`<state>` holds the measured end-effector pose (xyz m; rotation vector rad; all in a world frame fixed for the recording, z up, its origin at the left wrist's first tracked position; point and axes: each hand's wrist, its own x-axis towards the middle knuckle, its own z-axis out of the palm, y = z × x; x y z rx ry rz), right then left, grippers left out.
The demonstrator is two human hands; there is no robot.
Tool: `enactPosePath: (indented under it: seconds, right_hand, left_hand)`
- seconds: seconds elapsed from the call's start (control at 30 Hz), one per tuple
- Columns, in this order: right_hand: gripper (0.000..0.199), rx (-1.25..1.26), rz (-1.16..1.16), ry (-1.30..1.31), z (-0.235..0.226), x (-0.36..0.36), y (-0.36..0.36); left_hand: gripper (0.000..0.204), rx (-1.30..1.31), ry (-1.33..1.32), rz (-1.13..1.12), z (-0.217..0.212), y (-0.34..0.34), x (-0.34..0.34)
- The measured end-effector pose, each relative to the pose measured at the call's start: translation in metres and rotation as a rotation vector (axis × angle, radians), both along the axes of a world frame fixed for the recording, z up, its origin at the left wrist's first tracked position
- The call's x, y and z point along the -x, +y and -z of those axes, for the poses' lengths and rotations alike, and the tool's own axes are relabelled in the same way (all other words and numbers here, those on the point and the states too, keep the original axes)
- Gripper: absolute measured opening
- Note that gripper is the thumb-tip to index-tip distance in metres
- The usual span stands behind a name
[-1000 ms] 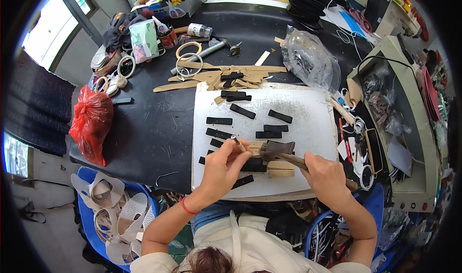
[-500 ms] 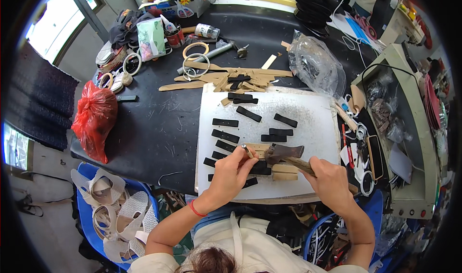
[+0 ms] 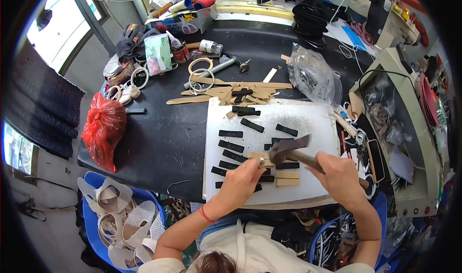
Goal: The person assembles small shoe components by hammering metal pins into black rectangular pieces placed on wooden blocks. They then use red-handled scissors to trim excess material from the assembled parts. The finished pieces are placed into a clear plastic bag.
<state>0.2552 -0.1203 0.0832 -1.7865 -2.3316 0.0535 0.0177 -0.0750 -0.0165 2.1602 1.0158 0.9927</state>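
Note:
My left hand (image 3: 239, 182) grips a short metal punch (image 3: 262, 162), its top end showing above the fingers. In my right hand (image 3: 340, 175) is the handle of a hammer (image 3: 304, 159), whose blurred dark head hangs just beside and over the punch. Under both lies a white board (image 3: 313, 192). Several black strips (image 3: 232, 145) are laid out across its left and middle parts. Flat tan strips (image 3: 288, 178) lie between my hands, partly covered by the hammer and the left hand. The punch's lower tip is hidden by my fingers.
Beyond the board is a pile of tan strips (image 3: 250, 93), with a clear plastic bag (image 3: 315, 75) right of it. A red bag (image 3: 103, 128) stands at the table's left edge. White shoe uppers fill a blue basket (image 3: 91, 210) below. A grey metal box (image 3: 392, 128) stands right.
My left hand has shifted the punch slightly right over the board. The hammer has risen a little and its head has tilted. The whole view has shifted slightly.

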Motion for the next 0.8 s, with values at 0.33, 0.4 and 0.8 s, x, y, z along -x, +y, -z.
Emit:
enactPosePath:
  seconds: [0.33,0.4,0.8]
  right_hand:
    - [0.014,0.076,-0.059,-0.053,0.031,0.005,-0.018]
    - [0.015,0.08,-0.057,-0.053,0.031,0.006,-0.018]
    - [0.021,-0.134,0.156,0.776,-0.027,0.018,-0.016]
  left_hand:
    - [0.013,0.56,-0.312,-0.072,-0.001,0.004,0.012]
    - [0.011,0.508,-0.308,-0.067,0.0,0.002,0.011]
    - [0.015,0.065,0.022,0.008,0.0,-0.009,0.009]
